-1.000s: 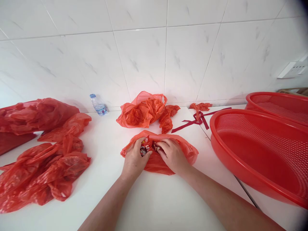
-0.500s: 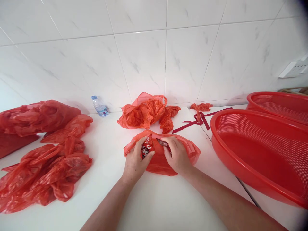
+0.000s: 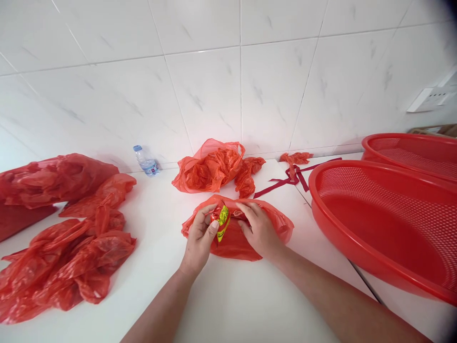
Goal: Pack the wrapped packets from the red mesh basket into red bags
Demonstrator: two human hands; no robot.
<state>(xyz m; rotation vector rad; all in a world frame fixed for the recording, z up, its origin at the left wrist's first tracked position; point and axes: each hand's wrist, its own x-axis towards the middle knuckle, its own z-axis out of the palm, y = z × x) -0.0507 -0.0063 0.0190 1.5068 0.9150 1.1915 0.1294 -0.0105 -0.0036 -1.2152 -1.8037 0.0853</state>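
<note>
My left hand [image 3: 200, 237] pinches a small red and yellow-green snack packet [image 3: 223, 220] between thumb and fingers. The packet is tilted above the mouth of a thin red plastic bag [image 3: 237, 243] lying on the white table. At the right side of that mouth is my right hand [image 3: 260, 228], thumb and fingers apart. Just beyond its fingertips a shiny reddish thing [image 3: 236, 214] shows in the opening, too small to name. Most of the bag's inside is hidden by my hands.
Crumpled red bags lie behind [image 3: 210, 166] and at the left [image 3: 71, 257]. A water bottle [image 3: 147, 162] stands by the tiled wall. Dark red ribbon [image 3: 278, 185] lies to the right, beside a large red plastic basket [image 3: 317, 214] with another behind it [image 3: 392, 139].
The dark red packet has left my right hand, whose fingers have spread. In my left hand a yellow-green packet face now shows instead of the red lettered one. The view has shifted slightly.
</note>
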